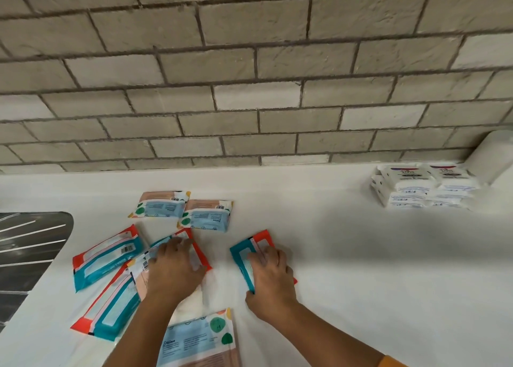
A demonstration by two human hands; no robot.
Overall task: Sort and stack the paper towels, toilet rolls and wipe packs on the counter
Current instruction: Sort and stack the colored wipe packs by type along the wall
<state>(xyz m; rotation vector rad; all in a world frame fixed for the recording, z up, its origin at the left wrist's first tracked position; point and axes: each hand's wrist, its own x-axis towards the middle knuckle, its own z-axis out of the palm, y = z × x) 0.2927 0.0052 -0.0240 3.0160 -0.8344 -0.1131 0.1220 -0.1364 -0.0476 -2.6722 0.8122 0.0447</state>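
Several flat wipe packs lie scattered on the white counter (361, 269). My left hand (173, 269) rests on a red-and-teal pack (198, 255), fingers spread over it. My right hand (273, 278) grips another red-and-teal pack (244, 255) by its near edge. Two more red-and-teal packs lie to the left, one (107, 255) farther back and one (113, 308) nearer. Two pale blue packs (161, 207) (206, 216) lie behind my hands, and a third (198, 339) lies near the front edge. White wipe packs (422, 186) are stacked at the far right beside a paper towel roll (491, 155).
A steel sink drainer (27, 255) borders the counter on the left. A grey brick wall (249, 75) rises directly behind the counter. Bare counter stretches between my right hand and the white stack.
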